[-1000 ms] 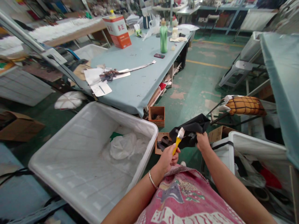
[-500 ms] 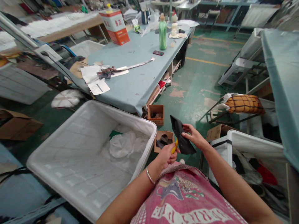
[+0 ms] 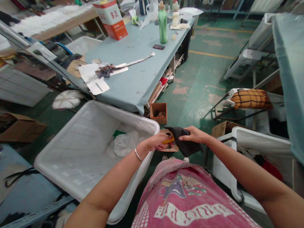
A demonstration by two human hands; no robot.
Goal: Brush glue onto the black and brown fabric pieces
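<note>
A black piece of material (image 3: 186,145) is held between both my hands above my lap. My right hand (image 3: 193,134) pinches its top edge. My left hand (image 3: 156,141) is closed round the yellow handle of a small brush (image 3: 169,140) and also touches the piece's left end. The brush's bristles are hidden. A large white plastic tub (image 3: 68,148) stands just left of my hands, with crumpled clear plastic (image 3: 127,142) inside it.
A small cardboard box (image 3: 159,113) sits on the green floor ahead, another one under my hands. A long grey table (image 3: 140,72) carries a green bottle (image 3: 162,23), a phone, papers and a red-white can. A second white bin (image 3: 251,142) stands right, near a cushioned stool (image 3: 250,98).
My right hand turned the black piece from upright to lying across, and both hands came together on it. The brush swung from pointing up to lying sideways. My view tilted downward.
</note>
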